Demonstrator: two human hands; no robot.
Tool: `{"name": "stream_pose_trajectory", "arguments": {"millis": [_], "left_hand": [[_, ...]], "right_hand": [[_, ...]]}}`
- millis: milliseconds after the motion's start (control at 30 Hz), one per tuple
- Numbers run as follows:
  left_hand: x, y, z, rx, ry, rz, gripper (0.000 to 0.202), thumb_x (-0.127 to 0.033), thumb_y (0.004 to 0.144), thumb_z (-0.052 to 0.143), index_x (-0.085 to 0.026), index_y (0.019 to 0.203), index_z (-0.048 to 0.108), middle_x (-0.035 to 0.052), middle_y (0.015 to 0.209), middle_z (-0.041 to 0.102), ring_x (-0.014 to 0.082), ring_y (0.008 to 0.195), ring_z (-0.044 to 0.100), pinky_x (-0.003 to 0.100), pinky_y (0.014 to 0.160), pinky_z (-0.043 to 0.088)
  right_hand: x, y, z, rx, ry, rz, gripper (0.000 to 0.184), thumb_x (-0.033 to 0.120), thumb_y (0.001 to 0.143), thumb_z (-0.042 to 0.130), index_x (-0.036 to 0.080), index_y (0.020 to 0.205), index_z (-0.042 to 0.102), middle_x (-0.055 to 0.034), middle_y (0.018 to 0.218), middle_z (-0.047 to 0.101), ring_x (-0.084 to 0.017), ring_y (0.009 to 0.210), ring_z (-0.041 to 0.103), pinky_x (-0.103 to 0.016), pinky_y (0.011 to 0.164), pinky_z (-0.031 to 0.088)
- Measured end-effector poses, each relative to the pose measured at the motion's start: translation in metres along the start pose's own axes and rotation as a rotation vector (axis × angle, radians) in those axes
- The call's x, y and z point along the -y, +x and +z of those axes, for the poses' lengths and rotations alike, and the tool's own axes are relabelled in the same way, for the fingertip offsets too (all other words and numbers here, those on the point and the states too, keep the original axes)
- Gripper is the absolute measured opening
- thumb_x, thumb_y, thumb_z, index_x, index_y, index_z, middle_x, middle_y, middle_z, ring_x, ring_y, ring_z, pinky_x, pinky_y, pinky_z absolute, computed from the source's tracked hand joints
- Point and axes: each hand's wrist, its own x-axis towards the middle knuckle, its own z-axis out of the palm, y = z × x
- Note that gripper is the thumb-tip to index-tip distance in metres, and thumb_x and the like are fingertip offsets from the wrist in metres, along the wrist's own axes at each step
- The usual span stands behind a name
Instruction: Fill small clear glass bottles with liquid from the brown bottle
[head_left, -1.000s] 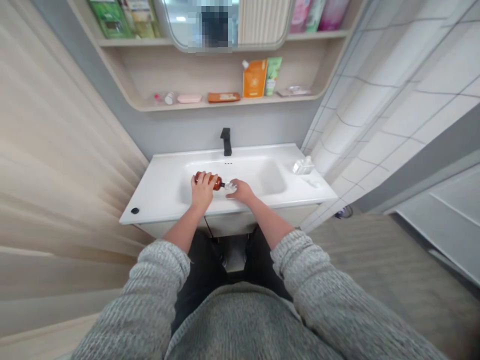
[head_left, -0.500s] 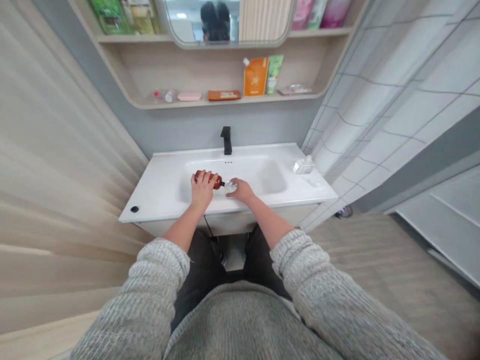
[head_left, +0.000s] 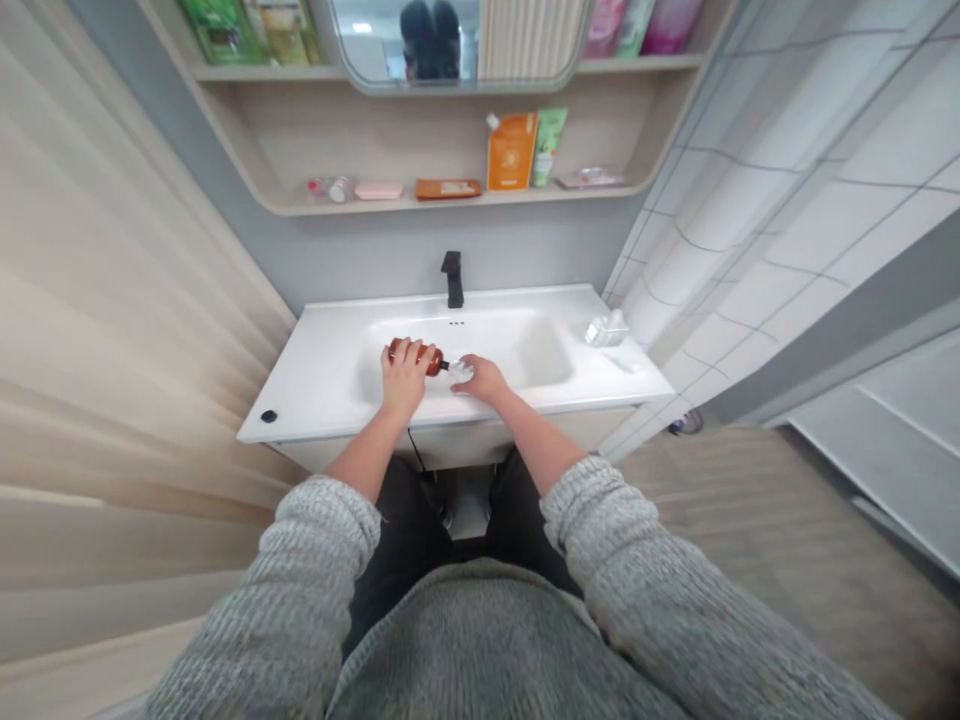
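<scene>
My left hand [head_left: 405, 381] is wrapped round a reddish-brown bottle [head_left: 433, 361], tipped onto its side over the sink basin. The bottle's dark neck points right, toward my right hand [head_left: 482, 380]. Between the fingers of that hand is a small clear container [head_left: 460, 371], partly hidden by them. The neck meets the container's mouth or is very close to it; whether they touch I cannot tell. Both hands are above the front part of the white sink [head_left: 540, 350].
A black faucet [head_left: 453, 280] stands behind the basin. On the right counter is a clear bottle [head_left: 606, 329]; a black round cap-like piece [head_left: 268, 416] lies at the left. The shelf [head_left: 360, 207] above holds an orange pouch [head_left: 511, 152], a green tube [head_left: 549, 148] and small items.
</scene>
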Motion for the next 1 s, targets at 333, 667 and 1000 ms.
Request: {"name": "stream_pose_trajectory", "arguments": {"millis": [333, 667, 1000], "left_hand": [[0.0033, -0.0006, 0.0058, -0.016, -0.014, -0.003, 0.06, -0.016, 0.11, 0.045, -0.036, 0.165, 0.063, 0.0121, 0.174, 0.059, 0.0369, 0.171, 0.041, 0.074, 0.141, 0.022], [0.0051, -0.0003, 0.0077, -0.016, -0.01, 0.003, 0.06, -0.014, 0.11, 0.045, -0.034, 0.164, 0.062, 0.0132, 0.174, 0.059, 0.0384, 0.17, 0.041, 0.075, 0.139, 0.022], [0.0044, -0.0004, 0.0051, -0.025, -0.034, 0.019, 0.059, -0.011, 0.109, 0.045, -0.03, 0.161, 0.064, 0.015, 0.173, 0.06, 0.0375, 0.17, 0.04, 0.074, 0.141, 0.018]], "right_hand": [[-0.0008, 0.0005, 0.0016, -0.005, -0.017, -0.009, 0.072, 0.035, 0.068, 0.108, 0.024, 0.132, 0.077, -0.0089, 0.125, 0.084, -0.031, 0.114, 0.08, -0.043, 0.107, 0.062], [-0.003, 0.0013, 0.0041, -0.013, -0.018, -0.02, 0.072, 0.035, 0.069, 0.109, 0.024, 0.132, 0.077, -0.0089, 0.125, 0.085, -0.031, 0.114, 0.08, -0.043, 0.108, 0.061], [-0.0034, 0.0006, 0.0043, -0.009, -0.013, -0.026, 0.074, 0.039, 0.07, 0.108, 0.022, 0.135, 0.076, -0.0098, 0.126, 0.085, -0.031, 0.114, 0.08, -0.042, 0.107, 0.061]]}}
